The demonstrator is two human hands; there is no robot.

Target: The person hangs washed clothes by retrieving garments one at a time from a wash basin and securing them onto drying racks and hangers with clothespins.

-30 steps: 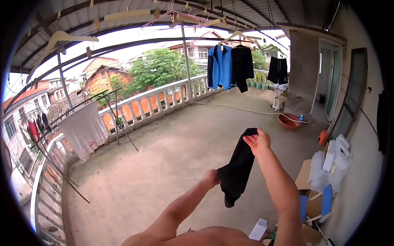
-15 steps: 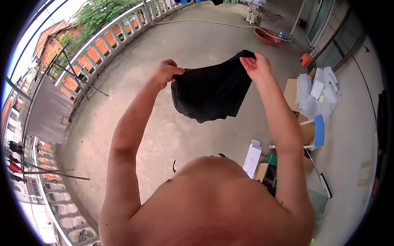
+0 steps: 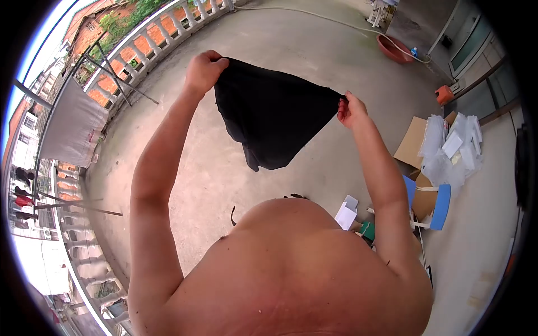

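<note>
A black garment (image 3: 272, 112) is stretched between my two hands, held up in front of me above the concrete floor. What kind of garment it is I cannot tell. My left hand (image 3: 204, 70) pinches its upper left corner between thumb and fingers. At the other end, my right hand (image 3: 352, 110) has its fingers curled round the right corner, which sits lower than the left one. The cloth hangs in a rough triangle, its loose lower edge dangling toward the left.
Along the left runs a stone balustrade (image 3: 151, 42), with a grey cloth (image 3: 73, 126) on a metal rack. At right are a cardboard box (image 3: 411, 140), plastic packaging (image 3: 451, 148) and a blue-backed chair (image 3: 441, 207). A reddish basin (image 3: 394, 49) stands farther back near a hose.
My left hand has risen and moved left; my right hand has dropped slightly and its fingers have curled in. The garment now slopes down to the right and is pulled tauter. My view has shifted.
</note>
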